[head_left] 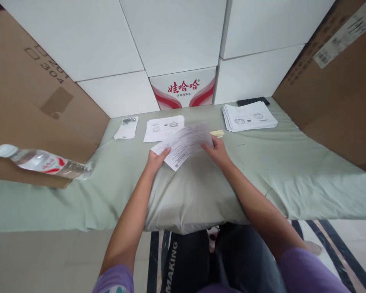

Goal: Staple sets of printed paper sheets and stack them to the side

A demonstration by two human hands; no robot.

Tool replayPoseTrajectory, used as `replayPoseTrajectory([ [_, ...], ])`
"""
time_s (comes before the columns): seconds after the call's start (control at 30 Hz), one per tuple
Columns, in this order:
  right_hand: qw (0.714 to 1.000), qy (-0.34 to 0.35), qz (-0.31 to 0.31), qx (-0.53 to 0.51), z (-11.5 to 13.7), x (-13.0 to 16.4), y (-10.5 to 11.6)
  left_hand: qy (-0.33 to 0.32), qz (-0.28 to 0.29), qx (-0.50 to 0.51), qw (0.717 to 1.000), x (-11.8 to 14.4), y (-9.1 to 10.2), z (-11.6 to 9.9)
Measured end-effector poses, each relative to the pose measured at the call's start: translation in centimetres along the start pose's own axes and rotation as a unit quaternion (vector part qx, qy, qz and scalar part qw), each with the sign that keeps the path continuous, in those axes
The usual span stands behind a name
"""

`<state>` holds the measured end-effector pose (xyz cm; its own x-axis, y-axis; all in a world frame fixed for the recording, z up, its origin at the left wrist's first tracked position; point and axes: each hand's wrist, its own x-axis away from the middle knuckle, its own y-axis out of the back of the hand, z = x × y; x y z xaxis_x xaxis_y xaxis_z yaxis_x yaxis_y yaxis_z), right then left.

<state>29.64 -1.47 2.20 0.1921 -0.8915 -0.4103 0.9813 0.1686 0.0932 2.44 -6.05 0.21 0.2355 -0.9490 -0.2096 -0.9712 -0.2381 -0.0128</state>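
Between my hands a printed paper sheet [183,148] is held up, tilted and slightly curved, over the green cloth. My left hand [157,158] pinches its lower left side, thumb on top. My right hand [216,149] grips the opposite edge, also with the thumb on the print. Whether it is one sheet or more, I cannot tell. Behind it lies a small pile of stamped papers [161,126], partly covered by the held sheet. A pale yellow pad [218,133] sits just beyond my right hand. Farther right is a thicker stack of stamped papers [251,117].
A water bottle [45,160] is at the left by a brown carton [27,97]. A small white packet [126,128] lies at the back left, and a dark flat object [253,101] behind the thick stack. White boxes [183,36] wall the back; another carton [338,89] stands right.
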Motion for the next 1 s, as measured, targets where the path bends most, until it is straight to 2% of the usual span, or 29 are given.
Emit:
replayPoseTrajectory([
  [0.17,0.998,-0.017,-0.019,-0.065,-0.7,0.1,-0.3,-0.046,-0.02,-0.005,0.999,-0.1,-0.3,0.2],
  [0.33,0.993,-0.042,-0.035,-0.1,-2.2,0.8,-0.6,0.011,0.011,-0.052,0.999,-0.1,-0.9,0.4],
  [0.73,0.999,-0.042,-0.01,-0.003,-3.0,1.0,-0.1,-0.005,0.043,-0.099,0.994,-0.5,-1.2,1.4],
  [0.83,0.998,-0.062,0.0,-0.021,-2.9,1.0,0.1,0.016,0.045,-0.125,0.991,-0.4,-1.1,1.7],
  [0.9,0.996,-0.074,-0.028,-0.037,-2.7,0.8,0.3,0.035,0.033,-0.148,0.988,-0.5,-0.9,1.8],
  [1.0,0.99,-0.068,-0.113,-0.044,-2.3,0.4,1.0,0.035,0.04,-0.173,0.983,-0.7,-0.3,1.6],
])
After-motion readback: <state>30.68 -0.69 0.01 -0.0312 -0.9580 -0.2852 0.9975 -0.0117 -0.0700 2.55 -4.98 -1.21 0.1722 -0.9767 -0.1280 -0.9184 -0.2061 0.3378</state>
